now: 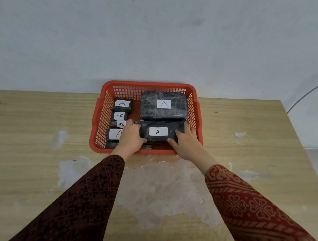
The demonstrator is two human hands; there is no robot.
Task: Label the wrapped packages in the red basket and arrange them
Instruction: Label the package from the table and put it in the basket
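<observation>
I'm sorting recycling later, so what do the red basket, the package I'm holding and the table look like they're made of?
Red basket: moulded plastic, judging by its lattice walls and smooth rim. Package: dark contents under what looks like clear plastic film, glossy and wrinkled, with a white paper label. Table: wood-grain laminate or veneer, apparently peeling in pale patches.

Six black wrapped packages (163,109), labelled A, lying in red basket (150,86).

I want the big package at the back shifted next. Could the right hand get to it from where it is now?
Probably yes. The right hand grips the long package, and the big package lies just behind it with its top uncovered. The hand would have to let go first, then reach over the long package.
</observation>
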